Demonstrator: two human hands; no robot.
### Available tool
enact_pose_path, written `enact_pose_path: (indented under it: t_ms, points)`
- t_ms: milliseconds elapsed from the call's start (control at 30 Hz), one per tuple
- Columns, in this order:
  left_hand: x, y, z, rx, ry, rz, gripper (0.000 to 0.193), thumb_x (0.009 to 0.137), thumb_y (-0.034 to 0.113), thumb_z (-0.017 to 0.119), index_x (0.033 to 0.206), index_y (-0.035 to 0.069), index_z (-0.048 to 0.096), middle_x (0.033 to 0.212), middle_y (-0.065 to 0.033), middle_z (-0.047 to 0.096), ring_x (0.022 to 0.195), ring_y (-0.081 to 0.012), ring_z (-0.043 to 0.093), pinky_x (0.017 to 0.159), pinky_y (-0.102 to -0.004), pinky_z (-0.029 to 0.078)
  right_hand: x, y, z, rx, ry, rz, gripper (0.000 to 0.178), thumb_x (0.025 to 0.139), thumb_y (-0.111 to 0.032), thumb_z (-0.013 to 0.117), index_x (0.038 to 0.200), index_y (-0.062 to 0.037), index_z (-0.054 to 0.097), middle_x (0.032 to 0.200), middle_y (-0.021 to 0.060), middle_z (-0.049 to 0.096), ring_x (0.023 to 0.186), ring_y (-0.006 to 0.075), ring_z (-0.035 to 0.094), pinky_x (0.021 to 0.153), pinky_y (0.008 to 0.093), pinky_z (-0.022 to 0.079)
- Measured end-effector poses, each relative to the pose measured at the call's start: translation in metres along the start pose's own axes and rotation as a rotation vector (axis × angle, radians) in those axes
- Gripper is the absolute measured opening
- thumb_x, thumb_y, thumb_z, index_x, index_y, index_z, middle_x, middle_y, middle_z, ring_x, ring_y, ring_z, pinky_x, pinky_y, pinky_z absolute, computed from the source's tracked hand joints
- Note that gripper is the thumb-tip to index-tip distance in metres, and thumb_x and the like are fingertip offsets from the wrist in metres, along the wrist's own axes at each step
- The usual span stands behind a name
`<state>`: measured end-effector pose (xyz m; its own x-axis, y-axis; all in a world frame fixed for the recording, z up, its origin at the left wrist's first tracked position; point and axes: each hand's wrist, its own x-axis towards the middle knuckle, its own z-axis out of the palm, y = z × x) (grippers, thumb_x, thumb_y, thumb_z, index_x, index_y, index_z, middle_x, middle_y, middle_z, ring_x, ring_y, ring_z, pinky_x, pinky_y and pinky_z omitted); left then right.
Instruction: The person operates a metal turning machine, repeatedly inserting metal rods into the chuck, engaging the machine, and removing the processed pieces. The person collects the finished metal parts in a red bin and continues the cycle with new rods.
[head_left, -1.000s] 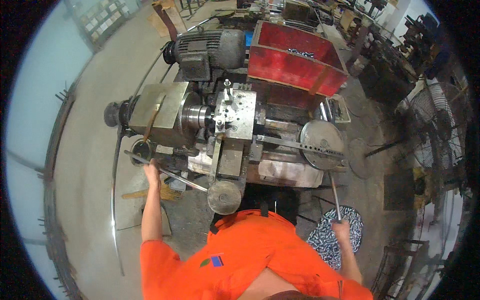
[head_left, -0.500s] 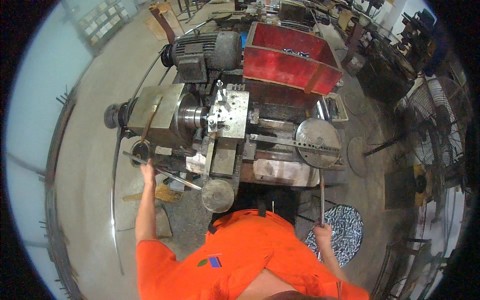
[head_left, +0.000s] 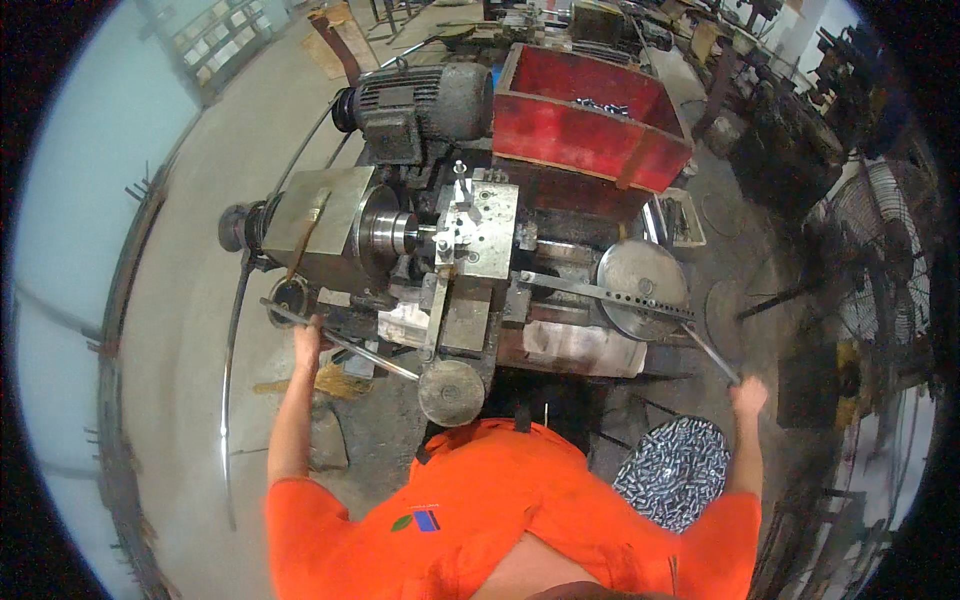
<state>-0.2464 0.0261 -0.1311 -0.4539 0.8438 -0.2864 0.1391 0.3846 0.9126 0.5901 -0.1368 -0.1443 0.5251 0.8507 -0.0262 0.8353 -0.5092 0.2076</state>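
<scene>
A long rod (head_left: 372, 354) is clasped by the left hand (head_left: 307, 345) and a handle (head_left: 712, 352) by the right hand (head_left: 747, 396), set wide apart, presumably for leverage on the metal discs (head_left: 635, 275) between them.

My left hand (head_left: 307, 343) sits between 8 and 9 o'clock from the middle of my view, its fingers curled into a closed grip. My bare left forearm (head_left: 290, 430) rises behind it, pointing just past 12, the wrist roughly in line. My right hand (head_left: 748, 396) is out between 3 and 4 o'clock, also clenched, with my right forearm (head_left: 746, 460) aimed close to 12. My arms spread wide either side of my chest (head_left: 525, 565) at 6 o'clock
</scene>
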Motion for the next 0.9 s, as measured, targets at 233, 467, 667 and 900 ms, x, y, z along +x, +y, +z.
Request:
enact_pose_path:
  t_ms: [233,467,667,900]
  points:
    - [0.015,-0.051,-0.039,-0.402,0.064,-0.04,0.05,0.086,0.047,0.048,0.1,0.0,0.053,0.086,-0.0121,0.06,0.075,-0.0218,0.061,0.067,-0.0356,0.049,-0.006,-0.09,-0.024,0.145,0.431,0.097,0.07,0.056,-0.02,0.064,0.12,0.0,0.045,0.116,0.0176,0.049,0.112,0.0337,0.043,0.098,0.0431,0.03]
    - [0.014,-0.112,0.003,1.346,-0.198,0.356,0.04,0.079,0.04,0.053,0.087,0.001,0.06,0.086,-0.0225,0.061,0.08,-0.0331,0.061,0.068,-0.0419,0.049,-0.032,-0.099,-0.026,0.207,0.467,0.021,0.074,0.054,-0.018,0.063,0.121,0.0022,0.041,0.125,0.0189,0.042,0.121,0.0343,0.034,0.105,0.0402,0.023]
    - [0.002,-0.164,0.058,0.896,0.248,0.123,0.033,0.077,0.036,0.053,0.083,0.005,0.061,0.078,-0.0186,0.063,0.077,-0.0344,0.062,0.069,-0.0429,0.049,-0.027,-0.109,-0.026,0.212,0.508,0.054,0.073,0.053,-0.016,0.065,0.12,0.0038,0.042,0.124,0.0202,0.042,0.12,0.0351,0.035,0.104,0.0403,0.025]
    - [0.03,-0.136,0.003,1.353,-0.283,0.142,0.046,0.078,0.047,0.053,0.098,0.005,0.056,0.094,-0.017,0.062,0.087,-0.0319,0.061,0.07,-0.0411,0.049,-0.021,-0.095,-0.016,0.217,0.417,0.08,0.073,0.054,-0.018,0.068,0.119,0.0031,0.044,0.126,0.0198,0.042,0.12,0.0353,0.035,0.102,0.0403,0.028]
